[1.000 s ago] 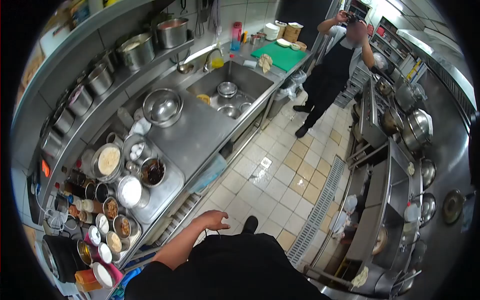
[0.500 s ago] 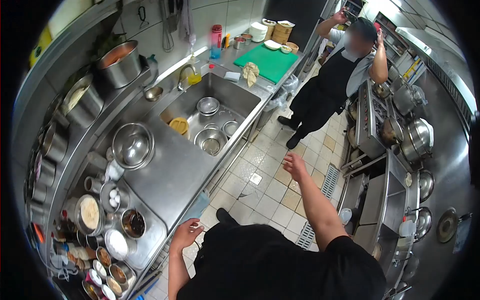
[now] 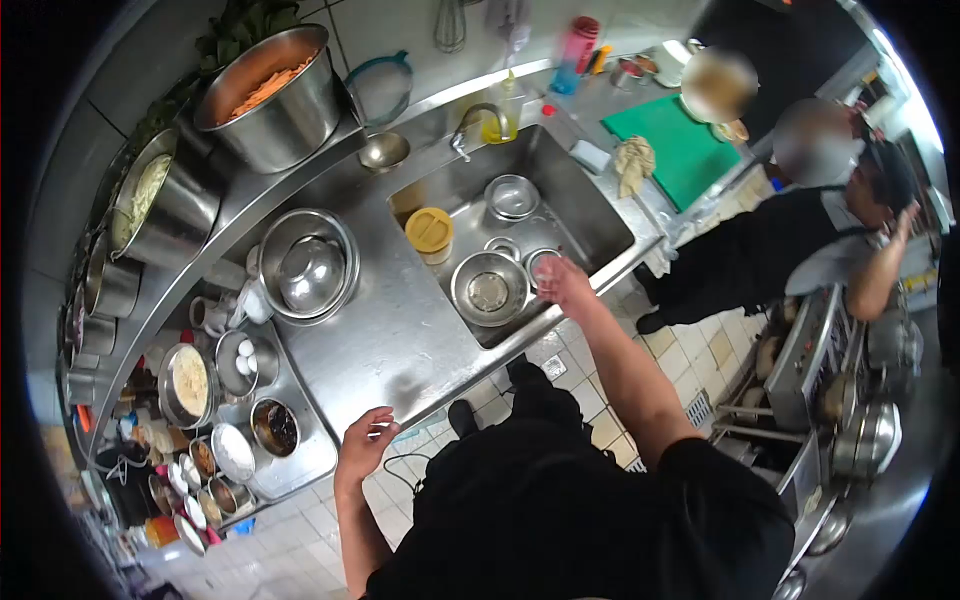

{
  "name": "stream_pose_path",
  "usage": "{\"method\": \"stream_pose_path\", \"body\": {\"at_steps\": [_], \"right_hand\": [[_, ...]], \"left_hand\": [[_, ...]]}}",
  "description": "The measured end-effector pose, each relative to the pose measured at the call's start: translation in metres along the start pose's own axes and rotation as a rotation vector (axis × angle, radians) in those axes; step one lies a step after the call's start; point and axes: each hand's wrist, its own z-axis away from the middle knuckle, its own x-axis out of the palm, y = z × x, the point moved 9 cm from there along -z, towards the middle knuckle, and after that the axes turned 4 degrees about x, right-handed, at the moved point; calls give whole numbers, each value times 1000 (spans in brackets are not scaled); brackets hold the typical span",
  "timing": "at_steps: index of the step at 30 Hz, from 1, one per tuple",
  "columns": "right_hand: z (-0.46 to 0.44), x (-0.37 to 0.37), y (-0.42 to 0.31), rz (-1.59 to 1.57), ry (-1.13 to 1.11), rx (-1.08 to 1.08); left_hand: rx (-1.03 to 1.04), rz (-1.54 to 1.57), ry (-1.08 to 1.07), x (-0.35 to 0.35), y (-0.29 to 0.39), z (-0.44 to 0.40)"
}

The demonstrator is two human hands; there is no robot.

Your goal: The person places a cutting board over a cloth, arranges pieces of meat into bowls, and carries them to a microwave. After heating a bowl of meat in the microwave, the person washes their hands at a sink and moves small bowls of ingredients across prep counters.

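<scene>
My right hand (image 3: pixel 566 286) reaches over the front rim of the steel sink (image 3: pixel 590 258), fingers loosely stretched with nothing visible in them. Close beneath it lies a small metal dish (image 3: pixel 541 262), partly covered by the fingers; I cannot tell whether they touch. Beside that dish, a larger metal bowl (image 3: pixel 489 288) stands in the sink. Farther back are another metal bowl (image 3: pixel 512 198) and a yellow-lidded container (image 3: pixel 430 232). My left hand (image 3: pixel 367 441) hangs in front of the counter edge, fingers curved and apart, holding nothing.
Stacked steel bowls (image 3: pixel 309 270) sit on the counter left of the sink. A tray (image 3: pixel 304 440) at the left bears food containers, with eggs (image 3: pixel 245 357) in a bowl. A green cutting board (image 3: pixel 672 150) lies at the back right. A co-worker (image 3: pixel 770 250) stands at the right.
My view has turned and come closer to the sink. My right hand has gone from above the floor to over the sink. My left hand stays low by the counter edge.
</scene>
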Motion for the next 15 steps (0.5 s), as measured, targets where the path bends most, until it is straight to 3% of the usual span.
{"method": "stream_pose_path", "body": {"at_steps": [4,7,15], "right_hand": [[-114,65,-49,18,-166,85],[-205,105,-66,57,-113,121],[-310,159,-82,469,-83,132]], "left_hand": [[-73,-87,256,0,10,19],[-156,-67,337,23,31,27],[-387,54,496,75,44,66]]}}
